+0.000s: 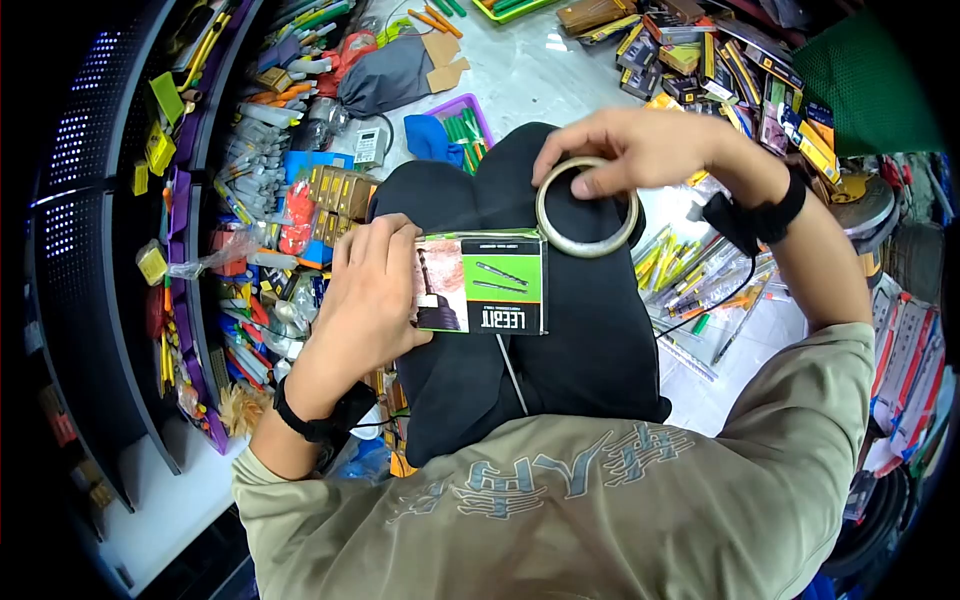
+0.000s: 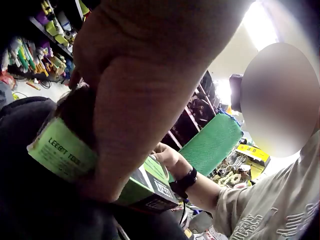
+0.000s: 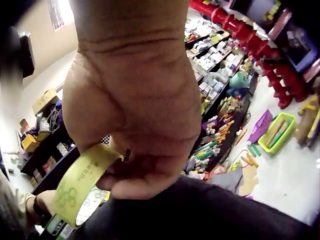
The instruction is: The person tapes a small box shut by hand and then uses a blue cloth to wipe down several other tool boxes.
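My left hand [image 1: 370, 295] grips the left end of a small cardboard box [image 1: 505, 285] printed "LEEBIT", with two drill bits pictured on a green panel. The box lies over the person's lap. In the left wrist view its green side [image 2: 65, 155] shows beyond the wrist. Curled through a roll of clear, yellowish tape [image 1: 587, 248], my right hand [image 1: 630, 150] holds it by the upper rim, the thumb inside the ring. The roll's lower left edge comes right up to the box's far right corner. In the right wrist view the tape roll [image 3: 75, 185] hangs from the fingers.
Black cloth covers the legs [image 1: 590, 350]. A purple tray [image 1: 487, 120] with green tubes stands beyond the knees. Packed goods line the left shelf [image 1: 185, 230], boxed goods [image 1: 680, 55] pile at the back right, and bagged pens [image 1: 690, 265] lie right.
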Available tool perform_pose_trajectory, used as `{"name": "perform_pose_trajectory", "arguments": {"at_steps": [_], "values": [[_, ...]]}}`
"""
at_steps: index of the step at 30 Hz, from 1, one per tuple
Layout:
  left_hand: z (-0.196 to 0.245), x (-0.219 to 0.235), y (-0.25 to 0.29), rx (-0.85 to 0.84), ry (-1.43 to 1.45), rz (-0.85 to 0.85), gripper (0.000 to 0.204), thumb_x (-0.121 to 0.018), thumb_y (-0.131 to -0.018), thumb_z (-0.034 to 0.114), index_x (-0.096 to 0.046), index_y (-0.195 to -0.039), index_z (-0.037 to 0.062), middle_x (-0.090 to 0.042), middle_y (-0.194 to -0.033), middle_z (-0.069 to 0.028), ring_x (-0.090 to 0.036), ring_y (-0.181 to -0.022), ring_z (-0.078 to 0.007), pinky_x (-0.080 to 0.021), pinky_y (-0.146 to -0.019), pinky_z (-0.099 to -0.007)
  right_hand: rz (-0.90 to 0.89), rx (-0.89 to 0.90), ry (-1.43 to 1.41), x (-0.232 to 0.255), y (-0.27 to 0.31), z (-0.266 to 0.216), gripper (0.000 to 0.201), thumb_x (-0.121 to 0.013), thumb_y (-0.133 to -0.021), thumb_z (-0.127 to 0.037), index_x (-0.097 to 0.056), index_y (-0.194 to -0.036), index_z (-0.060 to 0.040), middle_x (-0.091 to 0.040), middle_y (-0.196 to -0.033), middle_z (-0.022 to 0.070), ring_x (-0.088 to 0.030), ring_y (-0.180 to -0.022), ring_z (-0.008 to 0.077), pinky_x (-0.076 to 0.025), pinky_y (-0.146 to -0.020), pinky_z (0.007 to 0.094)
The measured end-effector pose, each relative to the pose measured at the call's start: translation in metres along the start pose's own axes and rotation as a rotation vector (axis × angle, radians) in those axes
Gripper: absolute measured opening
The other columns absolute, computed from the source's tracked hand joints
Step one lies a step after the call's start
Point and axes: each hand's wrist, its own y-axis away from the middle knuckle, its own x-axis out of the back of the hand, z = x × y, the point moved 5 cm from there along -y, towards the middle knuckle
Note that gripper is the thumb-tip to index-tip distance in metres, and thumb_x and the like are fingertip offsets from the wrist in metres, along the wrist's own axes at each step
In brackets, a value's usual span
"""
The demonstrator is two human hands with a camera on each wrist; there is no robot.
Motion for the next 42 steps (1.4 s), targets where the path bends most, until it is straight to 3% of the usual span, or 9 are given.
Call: {"name": "perform_pose_trajectory", "arguments": {"at_steps": [1,4,9,14,28,31,32,35,42], "values": [[0.002,-0.001,0.000,-0.006,0.000,-0.004,0.101,-0.095,-0.043,0.013,-0.047,-0.130,-0.0052,-0.049,-0.127,-0.0174,-0.050,-0.120,-0.0366,-0.038,-0.104,-0.0482,0.067,0.176,0.072,-0.010,0.003,-0.007,0.033,-0.064,-0.095,-0.015,-0.062,-0.127,-0.0068,-0.066,-0.092,0.0005,-0.060,-0.081,0.0080,-0.050,-0.074,0.0296],[0.007,-0.005,-0.003,-0.013,-0.061,0.000,0.100,-0.095,-0.048,0.024,-0.047,-0.130,-0.0062,-0.050,-0.127,-0.0184,-0.049,-0.121,-0.0365,-0.036,-0.105,-0.0501,0.149,-0.118,0.264,-0.023,0.020,-0.015,0.038,-0.074,-0.087,-0.028,-0.066,-0.120,-0.0114,-0.063,-0.078,0.0065,-0.064,-0.075,0.0185,-0.046,-0.067,0.0376],[0.027,-0.014,-0.014,-0.037,-0.074,0.121,0.116,-0.088,-0.058,0.056,-0.039,-0.141,-0.0091,-0.051,-0.126,-0.0190,-0.049,-0.121,-0.0365,-0.029,-0.108,-0.0562,0.357,-0.010,0.395,-0.037,0.026,-0.018,0.037,-0.076,-0.085,-0.031,-0.067,-0.117,-0.0126,-0.066,-0.084,0.0133,-0.065,-0.081,0.0326,-0.050,-0.074,0.0434],[0.037,-0.009,-0.024,-0.119,0.039,0.094,0.116,-0.090,-0.058,0.048,-0.034,-0.154,0.0140,-0.051,-0.121,-0.0163,-0.052,-0.113,-0.0351,-0.036,-0.102,-0.0576,0.381,0.102,0.341,-0.037,0.027,-0.006,0.026,-0.063,-0.094,-0.016,-0.066,-0.119,-0.0085,-0.070,-0.106,0.0167,-0.066,-0.099,0.0343,-0.050,-0.086,0.0438],[0.051,-0.007,-0.044,-0.307,0.026,0.008,0.094,-0.089,-0.055,0.044,-0.056,-0.142,0.0279,-0.054,-0.109,-0.0095,-0.053,-0.097,-0.0288,-0.042,-0.078,-0.0437,0.129,0.086,0.113,-0.045,0.031,-0.002,0.035,-0.059,-0.098,-0.010,-0.062,-0.133,-0.0056,-0.071,-0.109,0.0121,-0.065,-0.094,0.0215,-0.050,-0.086,0.0355],[0.056,-0.005,-0.044,-0.373,-0.045,0.023,0.089,-0.089,-0.052,0.041,-0.062,-0.135,0.0216,-0.057,-0.112,-0.0119,-0.055,-0.095,-0.0319,-0.045,-0.078,-0.0434,0.112,-0.012,0.100,-0.051,0.039,-0.007,0.038,-0.060,-0.097,-0.009,-0.061,-0.135,-0.0076,-0.068,-0.096,0.0095,-0.062,-0.083,0.0194,-0.049,-0.079,0.0356],[0.055,-0.005,-0.044,-0.376,-0.044,0.022,0.089,-0.089,-0.052,0.041,-0.062,-0.135,0.0216,-0.057,-0.112,-0.0119,-0.055,-0.095,-0.0319,-0.045,-0.078,-0.0434,0.259,0.292,0.147,-0.057,0.035,0.012,0.041,-0.060,-0.097,-0.009,-0.059,-0.138,-0.0097,-0.063,-0.088,0.0082,-0.059,-0.078,0.0187,-0.048,-0.073,0.0359],[0.053,-0.004,-0.043,-0.404,-0.014,0.052,0.085,-0.088,-0.053,0.041,-0.064,-0.132,0.0196,-0.057,-0.115,-0.0127,-0.056,-0.094,-0.0317,-0.046,-0.077,-0.0428,0.207,0.075,0.040,-0.060,0.041,0.003,0.043,-0.058,-0.097,-0.013,-0.056,-0.140,-0.0113,-0.068,-0.099,0.0145,-0.065,-0.088,0.0312,-0.050,-0.082,0.0437],[0.051,-0.005,-0.042,-0.401,0.072,0.089,0.086,-0.090,-0.049,0.035,-0.063,-0.128,0.0152,-0.057,-0.135,-0.0103,-0.057,-0.092,-0.0303,-0.047,-0.077,-0.0412,0.258,0.070,0.118,-0.075,0.045,-0.001,0.054,-0.058,-0.094,-0.010,-0.046,-0.147,-0.0116,-0.065,-0.088,0.0142,-0.066,-0.080,0.0310,-0.051,-0.075,0.0427]]}}
